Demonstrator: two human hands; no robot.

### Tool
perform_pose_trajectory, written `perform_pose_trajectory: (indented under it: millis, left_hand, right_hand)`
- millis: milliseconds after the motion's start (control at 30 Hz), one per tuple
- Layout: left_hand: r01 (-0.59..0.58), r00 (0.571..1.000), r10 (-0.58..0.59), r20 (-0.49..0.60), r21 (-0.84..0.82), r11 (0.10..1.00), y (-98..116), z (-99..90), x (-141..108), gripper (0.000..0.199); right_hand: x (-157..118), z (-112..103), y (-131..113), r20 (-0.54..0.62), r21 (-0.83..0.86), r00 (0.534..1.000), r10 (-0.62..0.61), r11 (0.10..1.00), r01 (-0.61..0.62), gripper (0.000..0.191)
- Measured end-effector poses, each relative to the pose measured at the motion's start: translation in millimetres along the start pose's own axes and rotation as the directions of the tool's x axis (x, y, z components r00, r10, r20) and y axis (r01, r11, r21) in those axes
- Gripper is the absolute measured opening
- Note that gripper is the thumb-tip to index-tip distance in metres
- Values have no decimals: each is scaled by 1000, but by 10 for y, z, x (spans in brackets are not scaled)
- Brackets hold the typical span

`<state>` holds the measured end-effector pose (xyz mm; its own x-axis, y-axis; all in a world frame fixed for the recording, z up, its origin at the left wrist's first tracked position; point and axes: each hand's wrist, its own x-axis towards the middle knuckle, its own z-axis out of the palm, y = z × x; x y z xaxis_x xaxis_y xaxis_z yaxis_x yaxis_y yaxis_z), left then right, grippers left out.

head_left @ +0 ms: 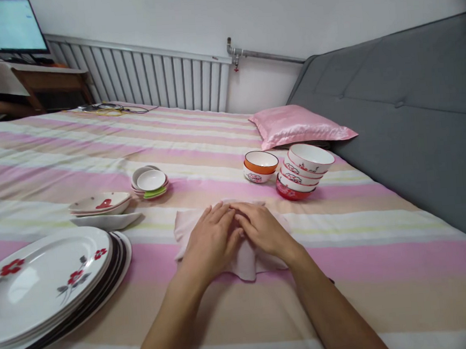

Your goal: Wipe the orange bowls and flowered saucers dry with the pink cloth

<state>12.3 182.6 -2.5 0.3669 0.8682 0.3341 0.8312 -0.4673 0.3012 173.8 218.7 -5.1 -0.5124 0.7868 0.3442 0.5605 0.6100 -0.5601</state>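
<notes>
At the near left, a stack of plates sits on the striped bedspread, the top one white with red flowers. Beside it, in the middle, a pale pink cloth lies spread and rumpled under both hands. The left hand and right hand rest palm-down on it, fingers loosely bent and tips meeting; their undersides are hidden, so whether they pinch any fabric cannot be told. The cloth looks thin, light and limp, likely to crease and slide on the bedding but not to break; its outer corners or free edges seem the best hold. Beyond it stand boat-shaped dishes and small dishes on the left, a pair of bowls and a taller bowl stack on the right, then a satiny pillow and a radiator.
</notes>
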Motion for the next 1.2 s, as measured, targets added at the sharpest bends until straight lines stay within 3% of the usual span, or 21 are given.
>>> perform_pose_trajectory:
  millis: [100,200,367,567,700,800,900,967,1100,1200]
  left_hand:
    - [20,991,-30,127,84,996,48,33,-17,48]
    - [50,986,-72,152,140,989,52,78,-47,49]
    - [89,983,-114,146,165,982,102,106,-82,50]
    - [60,982,-96,165,209,976,171,117,-84,45]
    - [53,993,-68,93,151,987,142,125,-47,37]
    - [95,995,-95,-39,-11,995,90,130,-5,33]
    - [138,961,-178,-211,-189,972,21,159,24,33]
    - [149,940,-218,-263,-258,955,-24,194,32,32]
    - [188,932,-274,-238,-331,925,-79,264,29,45]
    - [287,905,-387,-174,-419,861,-94,278,20,55]
  right_hand:
    - [-34,73,17,128,-101,992,11,995,2,46]
    - [-46,137,67,242,-208,969,47,978,5,52]
    - [-45,146,-7,296,-299,951,85,954,8,52]
    - [-63,148,-117,326,-290,942,82,957,17,46]
    - [-41,140,-112,248,-225,966,72,974,-15,39]
    - [7,116,-84,80,-162,996,48,986,-35,34]
    - [49,91,-23,-87,-159,996,30,986,-44,32]
    - [61,90,36,-104,-153,994,16,988,-32,34]
    - [62,135,156,-94,-75,996,10,997,-17,45]
    - [63,172,236,-143,9,986,84,996,-84,55]
